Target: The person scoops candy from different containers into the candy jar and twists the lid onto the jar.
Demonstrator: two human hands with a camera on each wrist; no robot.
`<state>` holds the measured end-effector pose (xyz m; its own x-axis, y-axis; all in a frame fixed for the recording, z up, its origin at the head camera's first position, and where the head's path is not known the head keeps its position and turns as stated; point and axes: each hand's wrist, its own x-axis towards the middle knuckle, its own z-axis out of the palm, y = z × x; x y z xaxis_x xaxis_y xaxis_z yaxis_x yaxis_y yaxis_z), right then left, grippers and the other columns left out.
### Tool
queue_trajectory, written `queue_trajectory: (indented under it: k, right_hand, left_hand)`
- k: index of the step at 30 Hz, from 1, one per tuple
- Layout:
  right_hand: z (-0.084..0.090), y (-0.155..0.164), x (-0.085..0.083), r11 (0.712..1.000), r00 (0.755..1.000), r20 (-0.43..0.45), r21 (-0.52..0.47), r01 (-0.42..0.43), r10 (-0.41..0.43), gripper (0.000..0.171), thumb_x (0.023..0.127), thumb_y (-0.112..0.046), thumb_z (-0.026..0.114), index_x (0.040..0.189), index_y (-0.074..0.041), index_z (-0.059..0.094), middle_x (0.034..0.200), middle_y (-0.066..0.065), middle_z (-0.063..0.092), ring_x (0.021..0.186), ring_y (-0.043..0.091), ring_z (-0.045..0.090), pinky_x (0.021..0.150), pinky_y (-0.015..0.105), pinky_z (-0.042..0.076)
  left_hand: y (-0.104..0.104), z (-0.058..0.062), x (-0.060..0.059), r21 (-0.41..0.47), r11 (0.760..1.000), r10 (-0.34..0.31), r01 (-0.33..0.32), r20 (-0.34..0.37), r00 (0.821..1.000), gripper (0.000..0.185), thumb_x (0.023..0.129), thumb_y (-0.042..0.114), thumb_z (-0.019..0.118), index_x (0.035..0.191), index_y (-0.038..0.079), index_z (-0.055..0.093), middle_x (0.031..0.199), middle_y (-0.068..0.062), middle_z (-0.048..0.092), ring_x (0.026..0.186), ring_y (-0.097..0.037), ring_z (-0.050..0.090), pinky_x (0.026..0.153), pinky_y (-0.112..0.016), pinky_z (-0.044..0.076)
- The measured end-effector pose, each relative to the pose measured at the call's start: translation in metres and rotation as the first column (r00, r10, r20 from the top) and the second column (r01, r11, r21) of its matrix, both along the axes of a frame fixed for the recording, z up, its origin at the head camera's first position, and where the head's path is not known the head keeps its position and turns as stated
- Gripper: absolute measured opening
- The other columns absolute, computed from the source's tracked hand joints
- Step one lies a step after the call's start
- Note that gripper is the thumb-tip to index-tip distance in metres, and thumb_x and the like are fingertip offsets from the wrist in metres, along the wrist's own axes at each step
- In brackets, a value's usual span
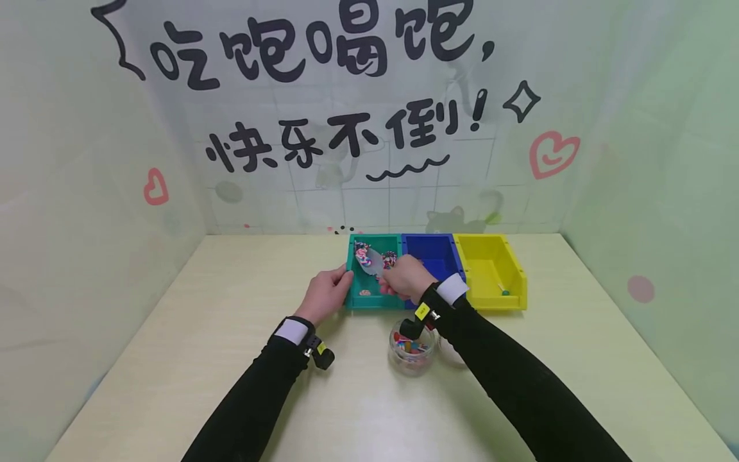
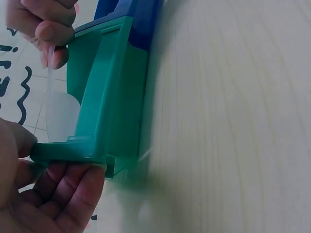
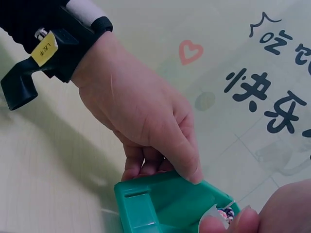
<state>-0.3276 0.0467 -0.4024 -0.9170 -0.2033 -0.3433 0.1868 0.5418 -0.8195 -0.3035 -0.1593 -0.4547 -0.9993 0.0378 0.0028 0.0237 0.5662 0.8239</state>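
Observation:
My left hand (image 1: 326, 295) grips the left wall of the green bin (image 1: 359, 303), thumb at the rim and fingers curled against the outside, as the right wrist view shows. My right hand (image 1: 408, 277) pinches the handle of a translucent white scoop (image 1: 374, 262), whose blade is over the inside of the green bin. Colourful striped candies (image 1: 362, 251) lie at the blade's far left side; whether they rest on it I cannot tell. More candies (image 1: 389, 258) show beyond the right fingers. One small pale piece (image 1: 365, 292) lies near the bin's front.
A blue bin (image 1: 441, 260) and a yellow bin (image 1: 485, 292) adjoin the green one. In the yellow bin lies a small green-tipped stick (image 1: 505, 292). In front stands a clear jar (image 1: 411, 366) of colourful pieces; a round pale object (image 1: 451, 354) beside it is partly hidden by my right arm.

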Motion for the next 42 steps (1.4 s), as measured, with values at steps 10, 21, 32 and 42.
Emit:
queue_trajectory:
  k: [10, 21, 32, 42]
  right_hand:
    - [-0.001, 0.024, 0.019, 0.998, 1.000, -0.030, -0.064, 0.005, -0.007, 0.037, 0.116, -0.021, 0.054, 0.117, 0.009, 0.075, 0.075, 0.000, 0.065, 0.064, 0.010, 0.050, 0.054, 0.021, 0.032]
    - [-0.005, 0.045, 0.032, 0.998, 0.992, -0.116, -0.042, 0.043, -0.047, 0.033, 0.118, -0.025, 0.052, 0.113, 0.002, 0.070, 0.078, 0.002, 0.060, 0.066, 0.016, 0.049, 0.058, 0.026, 0.035]
    - [-0.001, 0.069, 0.040, 0.998, 0.972, -0.226, -0.001, 0.060, -0.058, 0.037, 0.120, -0.029, 0.045, 0.115, 0.000, 0.068, 0.082, 0.005, 0.059, 0.073, 0.021, 0.052, 0.067, 0.030, 0.040]
    - [0.013, 0.105, 0.048, 0.995, 0.942, -0.331, 0.068, 0.076, -0.049, 0.042, 0.121, -0.034, 0.041, 0.110, 0.000, 0.063, 0.078, 0.004, 0.049, 0.073, 0.023, 0.047, 0.068, 0.032, 0.035]
  left_hand:
    - [0.000, -0.002, 0.002, 0.000, 1.000, 0.004, -0.004, 0.010, 1.000, 0.053, 0.117, 0.037, 0.051, 0.164, 0.014, 0.048, 0.125, -0.014, 0.076, 0.077, -0.019, 0.055, 0.064, -0.027, 0.042]
    - [-0.001, -0.007, 0.001, -0.022, 0.999, 0.026, -0.027, -0.028, 0.999, 0.053, 0.117, 0.037, 0.051, 0.163, 0.011, 0.051, 0.139, -0.020, 0.073, 0.108, -0.025, 0.063, 0.077, -0.029, 0.046]
    - [-0.006, 0.001, 0.006, 0.004, 0.994, 0.113, -0.113, -0.138, 0.984, 0.056, 0.114, 0.044, 0.056, 0.156, 0.006, 0.060, 0.124, -0.017, 0.067, 0.111, -0.032, 0.063, 0.093, -0.043, 0.056]
    - [-0.004, 0.022, 0.020, 0.066, 0.990, 0.137, -0.125, -0.228, 0.964, 0.049, 0.114, 0.040, 0.058, 0.154, 0.010, 0.063, 0.121, -0.014, 0.066, 0.110, -0.029, 0.062, 0.085, -0.033, 0.052]
